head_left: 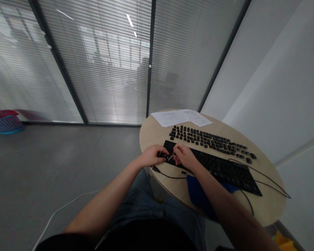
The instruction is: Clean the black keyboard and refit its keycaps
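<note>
At the left end of the black keyboard (225,167), my left hand (152,156) has its thumb and fingers closed about a small, dark, shiny piece (163,155). Its exact kind is unclear. Just to the right, my right hand (183,155) is curled in a pinch round a thin, pale, metallic-looking tool (170,157), whose tip points toward the dark piece. Most of that tool is hidden by the fingers. Beyond the keyboard, loose black keycaps (206,138) lie in rows on the round wooden table (270,205).
Printed sheets (170,118) lie at the table's far edge. A blue cloth (196,191) is under my right forearm. Black cables (272,177) run over the right side, and a cable plug (156,169) lies near the front edge. A basket (7,123) stands on the floor.
</note>
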`<state>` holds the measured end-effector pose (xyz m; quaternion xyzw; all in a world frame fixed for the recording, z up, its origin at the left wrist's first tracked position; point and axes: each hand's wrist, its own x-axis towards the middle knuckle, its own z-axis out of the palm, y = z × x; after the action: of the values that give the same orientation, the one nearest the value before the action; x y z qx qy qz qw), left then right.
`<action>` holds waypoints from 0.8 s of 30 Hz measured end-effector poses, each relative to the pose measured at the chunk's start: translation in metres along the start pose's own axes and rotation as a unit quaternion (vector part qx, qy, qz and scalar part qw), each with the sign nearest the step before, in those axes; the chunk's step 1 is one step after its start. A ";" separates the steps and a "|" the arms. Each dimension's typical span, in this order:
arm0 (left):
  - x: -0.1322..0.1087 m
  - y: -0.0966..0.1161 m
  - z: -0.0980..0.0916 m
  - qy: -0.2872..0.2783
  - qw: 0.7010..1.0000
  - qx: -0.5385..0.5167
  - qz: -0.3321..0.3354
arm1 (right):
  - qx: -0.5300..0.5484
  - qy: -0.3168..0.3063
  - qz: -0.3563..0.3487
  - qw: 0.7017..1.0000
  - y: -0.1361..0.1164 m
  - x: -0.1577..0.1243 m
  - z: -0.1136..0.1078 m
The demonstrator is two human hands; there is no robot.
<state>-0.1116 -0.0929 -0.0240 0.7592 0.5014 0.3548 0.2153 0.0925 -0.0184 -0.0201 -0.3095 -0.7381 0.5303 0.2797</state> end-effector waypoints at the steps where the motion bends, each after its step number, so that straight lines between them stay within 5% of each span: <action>1: 0.000 0.000 0.000 -0.002 1.000 0.000 0.001 | -0.009 -0.002 -0.001 1.000 -0.001 -0.001 0.000; 12: 0.000 -0.001 -0.001 -0.002 1.000 0.013 0.010 | -0.184 -0.036 -0.090 0.978 -0.017 -0.012 0.003; 18: 0.000 -0.001 0.000 -0.002 1.000 0.025 0.016 | -0.234 0.000 -0.147 0.961 -0.017 -0.012 0.006; 24: 0.000 -0.002 0.001 -0.004 0.999 0.027 0.019 | -0.162 0.046 -0.103 0.980 -0.007 -0.009 0.010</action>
<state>-0.1126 -0.0924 -0.0260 0.7753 0.4959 0.3420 0.1899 0.0903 -0.0330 -0.0168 -0.2968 -0.8288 0.3569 0.3125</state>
